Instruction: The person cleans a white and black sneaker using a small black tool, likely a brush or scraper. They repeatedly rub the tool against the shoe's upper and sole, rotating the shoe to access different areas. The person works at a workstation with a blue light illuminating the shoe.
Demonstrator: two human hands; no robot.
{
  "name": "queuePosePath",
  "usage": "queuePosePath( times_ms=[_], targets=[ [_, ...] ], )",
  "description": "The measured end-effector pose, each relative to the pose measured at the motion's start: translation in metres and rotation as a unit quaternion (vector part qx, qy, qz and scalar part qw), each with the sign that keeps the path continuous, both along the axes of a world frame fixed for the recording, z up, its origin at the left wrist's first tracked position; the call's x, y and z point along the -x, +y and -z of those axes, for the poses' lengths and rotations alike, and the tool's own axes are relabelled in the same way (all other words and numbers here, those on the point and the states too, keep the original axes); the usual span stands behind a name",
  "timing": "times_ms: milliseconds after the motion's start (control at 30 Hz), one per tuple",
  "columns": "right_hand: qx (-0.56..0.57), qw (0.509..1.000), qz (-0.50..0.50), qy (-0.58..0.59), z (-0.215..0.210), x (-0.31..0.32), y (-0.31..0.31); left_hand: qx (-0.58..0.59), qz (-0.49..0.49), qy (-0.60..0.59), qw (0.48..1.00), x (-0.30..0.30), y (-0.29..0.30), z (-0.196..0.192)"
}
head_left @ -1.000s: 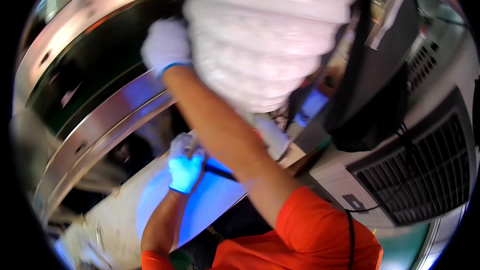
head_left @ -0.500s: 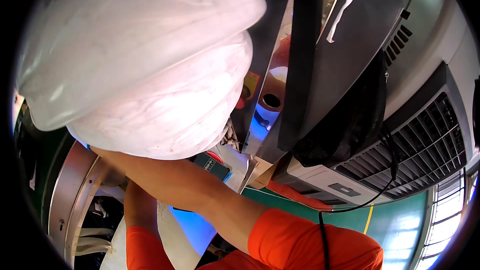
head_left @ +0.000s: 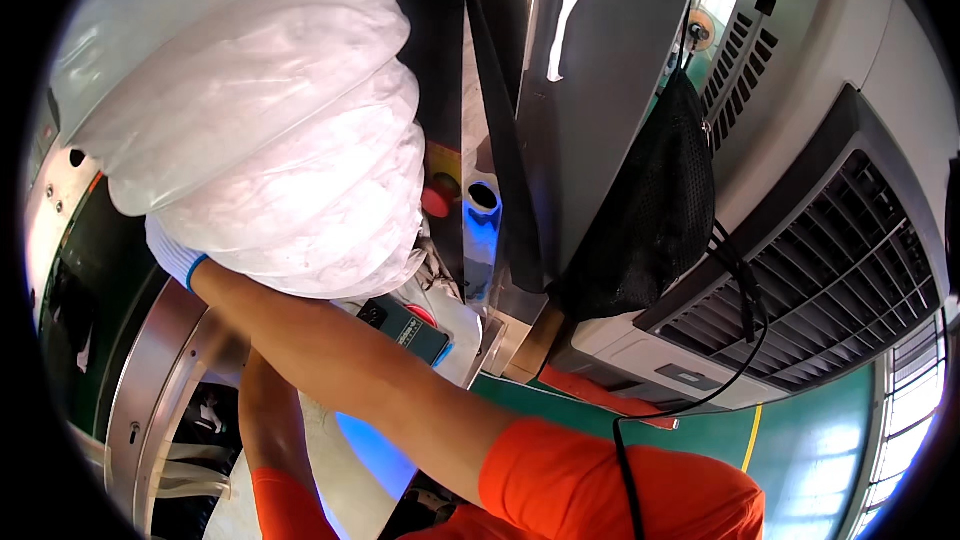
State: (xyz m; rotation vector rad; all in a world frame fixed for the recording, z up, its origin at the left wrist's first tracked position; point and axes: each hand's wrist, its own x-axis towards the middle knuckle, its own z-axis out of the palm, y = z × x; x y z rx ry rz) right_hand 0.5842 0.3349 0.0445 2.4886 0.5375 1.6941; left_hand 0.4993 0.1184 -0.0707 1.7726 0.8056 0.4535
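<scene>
A large white ribbed plastic sleeve, like a flexible duct (head_left: pixel 290 130), bulges over the upper left. My right forearm crosses from the lower right to its lower edge. There my right hand (head_left: pixel 172 252) shows in part, in a white knit glove with a blue cuff; its fingers are hidden by the sleeve and the rim of the picture. My left forearm (head_left: pixel 270 415) rises behind the right one, which hides the left hand. Close under my forearms is a curved metal rim (head_left: pixel 150 395).
A dark green box (head_left: pixel 405 330) lies beside my right forearm. Behind it are a red push button (head_left: pixel 440 197) on a yellow plate and a blue-lit tube (head_left: pixel 482 225). A black mesh bag (head_left: pixel 645 210) hangs by a grey vented machine (head_left: pixel 810 240) with a black cable (head_left: pixel 700 390).
The view has shifted, so the white sleeve and panels sit farther left. My right glove and its blue cuff now show below the sleeve.
</scene>
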Motion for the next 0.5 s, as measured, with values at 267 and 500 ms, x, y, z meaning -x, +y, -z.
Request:
queuePosePath(
  times_ms=[267,500],
  targets=[
    [0.107,0.992,-0.067,-0.02,-0.025,0.033,-0.031,0.171,-0.033,-0.093,0.98,0.034,0.024,-0.004],
    [-0.255,0.879,-0.368,0.167,-0.078,0.059,-0.099,0.444,-0.018,-0.28,0.851,0.134,0.033,0.002]
  ],
)
